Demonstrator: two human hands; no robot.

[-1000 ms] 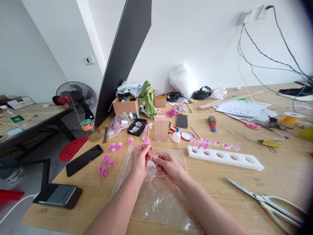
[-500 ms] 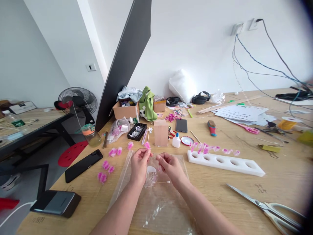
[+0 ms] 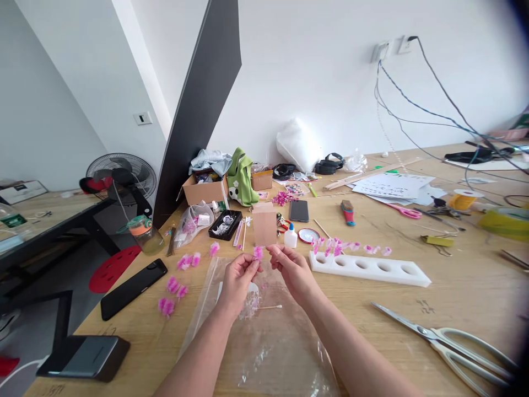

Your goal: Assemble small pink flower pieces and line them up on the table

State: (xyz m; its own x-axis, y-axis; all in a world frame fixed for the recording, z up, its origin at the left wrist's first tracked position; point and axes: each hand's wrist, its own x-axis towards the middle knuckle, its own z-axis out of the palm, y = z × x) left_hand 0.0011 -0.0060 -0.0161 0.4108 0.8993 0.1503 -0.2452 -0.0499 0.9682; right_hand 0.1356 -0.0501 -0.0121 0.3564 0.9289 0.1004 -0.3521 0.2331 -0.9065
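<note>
Above a clear plastic sheet [image 3: 285, 342], my left hand [image 3: 239, 278] pinches a small pink fluffy flower piece [image 3: 258, 252] upright between thumb and fingertips. Just right of it, my right hand [image 3: 293, 270] is closed in a pinch, its fingertips close to the flower; whatever they hold is too small to make out. Beneath the hands, a white piece with translucent scraps [image 3: 250, 303] rests on the sheet, with a cotton swab [image 3: 270, 306] beside it. Several similar pink pieces [image 3: 166, 306] lie on the wood at the left.
At the right are a white foam block with holes [image 3: 397, 278], pink petals [image 3: 336, 247] along it, and large scissors [image 3: 425, 333]. A black phone [image 3: 134, 288] and power bank [image 3: 88, 358] lie left. Farther back stand a wooden block [image 3: 264, 225] and white glue bottle [image 3: 290, 237].
The pink flower piece now stands up between my left fingertips, in plain view. My right fingertips have come up beside it. The whole view has shifted slightly to the right.
</note>
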